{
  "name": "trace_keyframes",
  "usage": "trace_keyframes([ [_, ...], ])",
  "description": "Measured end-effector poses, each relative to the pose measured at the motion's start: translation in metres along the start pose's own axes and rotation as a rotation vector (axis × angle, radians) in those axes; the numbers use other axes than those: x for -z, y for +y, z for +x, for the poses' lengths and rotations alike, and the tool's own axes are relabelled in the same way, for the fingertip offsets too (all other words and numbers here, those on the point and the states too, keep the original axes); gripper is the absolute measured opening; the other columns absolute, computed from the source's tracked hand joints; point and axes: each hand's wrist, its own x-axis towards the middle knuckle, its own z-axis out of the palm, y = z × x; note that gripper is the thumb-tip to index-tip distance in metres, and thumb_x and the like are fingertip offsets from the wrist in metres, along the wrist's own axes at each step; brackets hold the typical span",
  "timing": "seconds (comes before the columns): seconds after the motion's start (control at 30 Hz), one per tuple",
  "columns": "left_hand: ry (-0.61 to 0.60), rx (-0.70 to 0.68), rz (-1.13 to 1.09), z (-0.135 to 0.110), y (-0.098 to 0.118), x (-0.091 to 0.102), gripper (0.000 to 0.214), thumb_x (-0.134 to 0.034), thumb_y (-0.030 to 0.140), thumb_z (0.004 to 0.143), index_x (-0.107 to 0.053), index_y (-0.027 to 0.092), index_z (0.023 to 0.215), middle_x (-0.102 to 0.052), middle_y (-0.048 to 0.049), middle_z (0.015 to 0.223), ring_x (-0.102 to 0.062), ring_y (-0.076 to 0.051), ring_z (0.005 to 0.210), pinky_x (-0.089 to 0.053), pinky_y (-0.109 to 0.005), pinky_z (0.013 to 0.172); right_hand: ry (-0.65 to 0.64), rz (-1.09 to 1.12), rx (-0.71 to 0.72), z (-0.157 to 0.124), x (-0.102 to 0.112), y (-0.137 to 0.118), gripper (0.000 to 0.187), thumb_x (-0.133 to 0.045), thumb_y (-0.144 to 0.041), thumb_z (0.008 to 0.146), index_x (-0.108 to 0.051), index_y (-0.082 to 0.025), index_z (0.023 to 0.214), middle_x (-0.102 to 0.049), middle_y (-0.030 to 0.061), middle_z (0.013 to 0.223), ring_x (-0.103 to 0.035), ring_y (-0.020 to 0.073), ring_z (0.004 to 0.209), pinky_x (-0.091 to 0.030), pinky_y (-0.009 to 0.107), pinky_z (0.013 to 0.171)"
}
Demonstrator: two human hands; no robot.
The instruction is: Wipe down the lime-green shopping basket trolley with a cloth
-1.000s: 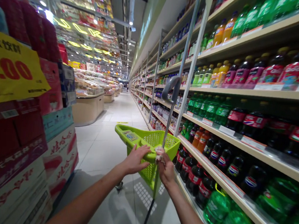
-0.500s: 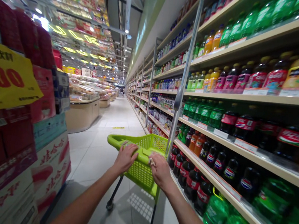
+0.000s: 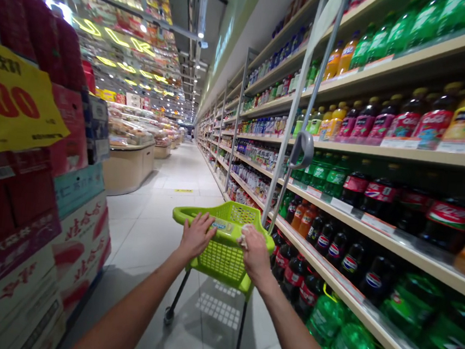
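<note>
A lime-green shopping cart (image 3: 220,261) with a perforated plastic basket stands in front of me on dark legs and casters. My left hand (image 3: 197,236) lies on the left part of its handle rim, fingers stretched out over the edge. A crumpled whitish tissue or cloth (image 3: 244,236) is bunched in the closed fingers of my right hand (image 3: 256,256), which presses against the right part of the handle. Between the hands, a small label (image 3: 220,225) shows on the handle. The undersides of both hands are hidden.
Tall shelves of drink bottles (image 3: 342,251) run along the right, with a metal pole carrying a grey loop handle (image 3: 301,151) beside the cart. Stacked drink cartons (image 3: 79,247) with a yellow price sign (image 3: 13,101) rise at left. A rounded display counter (image 3: 128,167) stands beyond.
The cart and my right hand with the tissue appear further right in view. My left hand's fingers are straighter, and the label between the hands shows more clearly. The grey loop handle looks wider.
</note>
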Motion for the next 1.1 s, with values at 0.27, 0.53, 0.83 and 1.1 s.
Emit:
trace_keyframes([
  [0.27,0.063,0.016,-0.053,-0.004,0.02,-0.011,0.035,-0.037,0.033,0.086,-0.049,0.025,0.117,-0.043,-0.006,0.132,-0.033,-0.026,0.123,-0.017,-0.061,0.098,0.071,-0.079,-0.034,-0.002,-0.002,0.019,0.032,-0.036,-0.012,0.08,-0.059,-0.01,0.103,-0.056,0.0147,0.114,-0.044,0.0229,0.113,-0.034,0.043,0.096],
  [0.53,0.053,-0.046,-0.027,-0.008,0.027,-0.015,0.035,-0.037,0.031,0.085,-0.047,0.025,0.119,-0.042,-0.0059,0.132,-0.032,-0.025,0.124,-0.019,-0.06,0.098,0.114,-0.019,0.044,-0.008,0.005,0.031,0.034,-0.037,-0.012,0.079,-0.059,-0.015,0.105,-0.052,0.0104,0.12,-0.038,0.0204,0.119,-0.032,0.044,0.099],
  [0.83,0.081,-0.049,-0.04,-0.011,0.035,-0.02,0.036,-0.037,0.029,0.084,-0.047,0.025,0.119,-0.044,-0.0053,0.131,-0.032,-0.026,0.124,-0.016,-0.06,0.099,0.057,0.068,0.166,-0.005,-0.02,0.0,0.041,-0.036,-0.007,0.076,-0.057,-0.015,0.11,-0.05,0.0106,0.122,-0.033,0.0197,0.123,-0.029,0.045,0.101],
  [1.1,0.097,-0.059,-0.144,-0.008,0.04,-0.005,0.034,-0.036,0.025,0.085,-0.049,0.022,0.116,-0.042,-0.0069,0.132,-0.033,-0.023,0.124,-0.012,-0.059,0.1,0.066,0.085,-0.115,0.006,0.003,0.033,0.037,-0.038,-0.016,0.078,-0.056,-0.009,0.11,-0.051,0.016,0.119,-0.039,0.0244,0.119,-0.029,0.047,0.1],
])
